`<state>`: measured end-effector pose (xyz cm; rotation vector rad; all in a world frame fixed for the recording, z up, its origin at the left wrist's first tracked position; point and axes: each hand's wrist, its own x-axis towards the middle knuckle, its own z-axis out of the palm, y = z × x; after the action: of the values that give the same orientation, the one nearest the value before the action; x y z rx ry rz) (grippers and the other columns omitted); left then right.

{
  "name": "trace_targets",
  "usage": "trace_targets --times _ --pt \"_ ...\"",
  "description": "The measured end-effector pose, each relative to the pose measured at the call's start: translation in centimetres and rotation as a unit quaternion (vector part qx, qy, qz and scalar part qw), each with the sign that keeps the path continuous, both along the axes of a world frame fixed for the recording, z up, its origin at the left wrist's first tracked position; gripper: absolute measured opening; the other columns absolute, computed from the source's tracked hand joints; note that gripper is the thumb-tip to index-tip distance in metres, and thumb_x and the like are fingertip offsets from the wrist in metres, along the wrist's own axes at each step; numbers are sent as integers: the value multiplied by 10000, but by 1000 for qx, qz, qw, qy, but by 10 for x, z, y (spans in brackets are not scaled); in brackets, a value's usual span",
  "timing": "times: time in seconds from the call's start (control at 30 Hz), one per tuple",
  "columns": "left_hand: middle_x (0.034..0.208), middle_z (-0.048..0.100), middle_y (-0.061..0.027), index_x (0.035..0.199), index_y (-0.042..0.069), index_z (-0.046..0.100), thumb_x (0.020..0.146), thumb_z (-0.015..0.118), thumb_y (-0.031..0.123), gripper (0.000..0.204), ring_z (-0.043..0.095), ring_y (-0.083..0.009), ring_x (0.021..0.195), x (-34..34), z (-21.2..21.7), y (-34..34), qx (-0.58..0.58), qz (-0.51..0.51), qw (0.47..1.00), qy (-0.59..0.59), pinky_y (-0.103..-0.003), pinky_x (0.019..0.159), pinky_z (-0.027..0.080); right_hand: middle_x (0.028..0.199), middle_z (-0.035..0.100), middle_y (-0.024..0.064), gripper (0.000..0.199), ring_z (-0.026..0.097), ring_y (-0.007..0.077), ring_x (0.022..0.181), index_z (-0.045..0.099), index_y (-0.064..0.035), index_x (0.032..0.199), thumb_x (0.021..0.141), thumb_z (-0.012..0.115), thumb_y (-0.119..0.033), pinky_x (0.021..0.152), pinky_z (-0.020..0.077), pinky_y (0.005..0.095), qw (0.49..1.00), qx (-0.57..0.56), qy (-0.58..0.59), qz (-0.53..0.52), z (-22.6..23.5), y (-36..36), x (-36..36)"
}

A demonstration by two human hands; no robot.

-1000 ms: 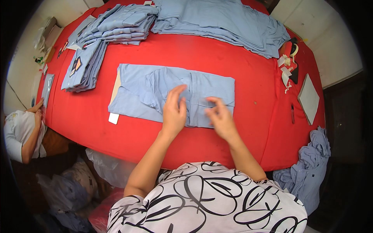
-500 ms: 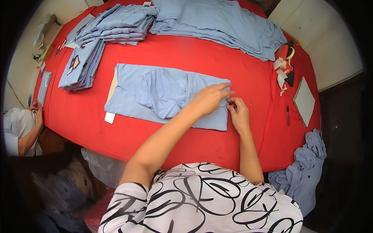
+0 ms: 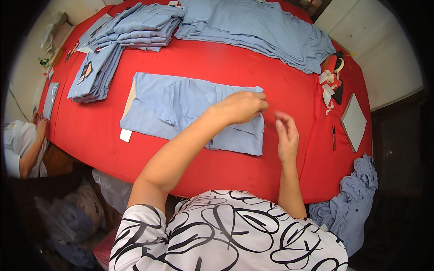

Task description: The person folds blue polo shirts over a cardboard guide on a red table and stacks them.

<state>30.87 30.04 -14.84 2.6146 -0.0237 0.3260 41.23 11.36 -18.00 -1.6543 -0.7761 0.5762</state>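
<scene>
A light blue folded garment lies crosswise on the red-covered table. Its upper layer is bunched in the middle. Along its left end shows the edge of a cream board, with a white card-like corner sticking out below. My left hand reaches across the cloth, its fingers closed on the garment's right end; the fingertips are partly hidden. Just off that same end, my right hand is raised with thumb and fingers apart, holding nothing, its fingertips slightly blurred.
Stacks of folded blue garments stand at the far left; a broad pile of blue cloth covers the far side. On the right lie a white panel, small snips and a tape roll. Another person's hand is at the left edge.
My left hand has closed from spread fingers onto the garment's right end. My right hand has moved away to the right and opened. The garment's right end has shifted slightly.
</scene>
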Motion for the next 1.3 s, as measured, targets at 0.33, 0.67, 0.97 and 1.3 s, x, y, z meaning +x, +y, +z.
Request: trace_targets --times 0.33,0.67,0.97,1.3 --pt "901 587 -68 871 55 642 759 623 81 117 616 -250 871 -3 -29 -28 62 120 969 -205 -365 736 520 1308 556 112 434 545 192 1190 442 50 1372 977 524 -110 1017 430 346 934 -5 342 103 -34 3 -23" --pt "1023 618 -240 998 -31 593 903 624 435 476 635 -389 877 -33 -15 -61 -124 293 948 16 -456 719 510 1307 544 124 510 556 221 1176 399 26 1425 1007 524 -236 992 439 347 986 7 147 75 -24 9 -61" --pt "894 668 -232 1011 -20 621 976 493 294 340 650 -395 817 -71 39 -14 -186 317 928 50 -470 718 494 1200 564 139 293 524 201 1138 518 -2 1214 944 542 -116 954 423 347 924 209 288 139 -36 45 -65" --pt "1020 708 -171 1149 -29 655 943 605 382 463 691 -278 922 -187 65 102 -318 349 881 28 -398 834 525 872 611 129 111 603 304 810 607 -24 943 853 669 -44 705 469 387 941 206 -222 151 -16 119 -121"
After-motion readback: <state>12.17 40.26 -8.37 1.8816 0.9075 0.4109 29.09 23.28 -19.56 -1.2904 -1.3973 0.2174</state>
